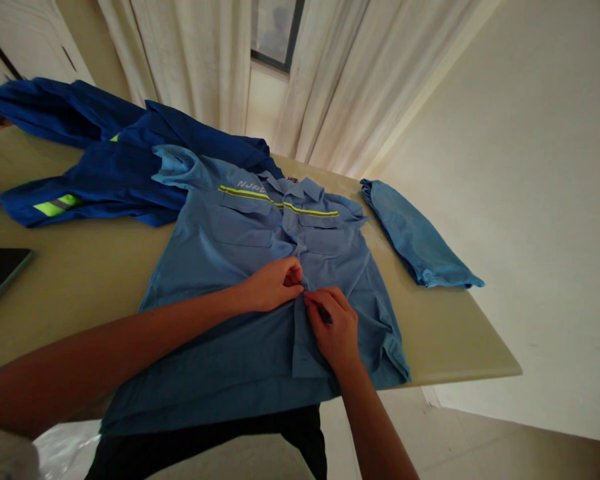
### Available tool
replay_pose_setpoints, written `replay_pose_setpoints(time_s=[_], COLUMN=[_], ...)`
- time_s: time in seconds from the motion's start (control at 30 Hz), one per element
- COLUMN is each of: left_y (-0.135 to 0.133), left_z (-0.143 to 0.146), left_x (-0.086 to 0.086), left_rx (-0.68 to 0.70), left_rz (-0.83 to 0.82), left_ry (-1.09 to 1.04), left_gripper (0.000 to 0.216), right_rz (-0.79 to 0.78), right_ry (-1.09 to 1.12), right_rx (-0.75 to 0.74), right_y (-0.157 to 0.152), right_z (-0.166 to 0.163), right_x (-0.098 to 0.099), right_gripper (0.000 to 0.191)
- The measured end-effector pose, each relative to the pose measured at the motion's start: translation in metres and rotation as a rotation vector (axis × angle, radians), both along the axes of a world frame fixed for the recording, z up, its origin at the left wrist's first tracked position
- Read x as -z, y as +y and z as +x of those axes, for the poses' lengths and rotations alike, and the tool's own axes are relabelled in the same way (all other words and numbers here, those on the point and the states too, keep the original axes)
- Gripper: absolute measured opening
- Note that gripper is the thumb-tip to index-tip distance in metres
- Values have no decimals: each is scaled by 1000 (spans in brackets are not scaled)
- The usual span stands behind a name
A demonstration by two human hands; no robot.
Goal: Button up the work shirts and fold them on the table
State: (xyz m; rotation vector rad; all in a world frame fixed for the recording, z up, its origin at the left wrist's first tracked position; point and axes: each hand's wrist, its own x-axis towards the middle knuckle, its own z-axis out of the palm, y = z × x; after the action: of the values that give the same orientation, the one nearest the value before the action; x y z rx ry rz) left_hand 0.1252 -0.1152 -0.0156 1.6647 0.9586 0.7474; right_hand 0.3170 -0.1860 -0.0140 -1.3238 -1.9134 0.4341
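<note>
A light blue work shirt [240, 267] lies spread face up, its collar away from me and its hem hanging over the near table edge. Yellow-green stripes cross its chest above two flap pockets. At the middle of the front opening, my left hand [275, 283] pinches the shirt's placket from the left. Right beside it, my right hand [333, 320] pinches the same placket edge, fingertips almost meeting the left ones. Any button between the fingertips is hidden. Below my hands the lower placket hangs loose and flat.
Dark blue work clothes [125, 160] with reflective bands lie at the back left. A folded light blue garment [415, 233] rests on the right of the table [460, 333]. A dark flat device [3, 273] sits at the left edge. Curtains and a wall stand behind.
</note>
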Motion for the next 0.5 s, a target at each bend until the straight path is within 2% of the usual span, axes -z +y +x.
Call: replay_pose_setpoints(time_s=[0.37,0.5], left_y=[-1,0], left_z=[0,2], left_x=[-4,-1], left_rx=[57,13], left_rz=[-31,-171], left_ry=[-67,-182], left_gripper=[19,28], right_rz=[107,13], right_ry=[-112,68], right_rx=[-12,19], right_y=[-5,-3], right_z=[0,-1], right_x=[-2,-4], right_gripper=[19,11])
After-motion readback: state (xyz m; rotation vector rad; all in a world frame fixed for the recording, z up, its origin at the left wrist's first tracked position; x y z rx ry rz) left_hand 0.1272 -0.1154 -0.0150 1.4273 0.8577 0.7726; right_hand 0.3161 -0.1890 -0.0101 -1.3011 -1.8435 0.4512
